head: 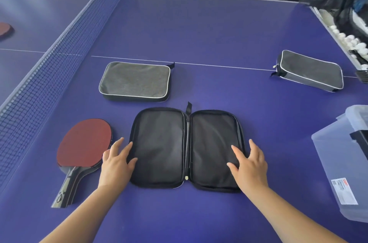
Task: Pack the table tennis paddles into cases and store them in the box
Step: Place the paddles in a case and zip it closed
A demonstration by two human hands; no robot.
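A black paddle case [187, 149] lies unzipped and spread flat on the blue table, both halves empty. My left hand [117, 161] rests open at its left edge, fingers spread, touching the case rim. My right hand [250, 165] lies open on the right half. A red-faced paddle [83, 148] with a dark handle lies to the left of the case, just beside my left hand. A closed grey case [135, 81] sits behind the open one. Another closed grey case [309, 70] lies far right. The clear plastic box [342, 163] stands at the right edge.
The net [59, 51] runs along the left side. Beyond it a second red paddle [5, 29] lies at the far left edge. A tray of white balls [350, 41] and black netting sit at the table's far right end.
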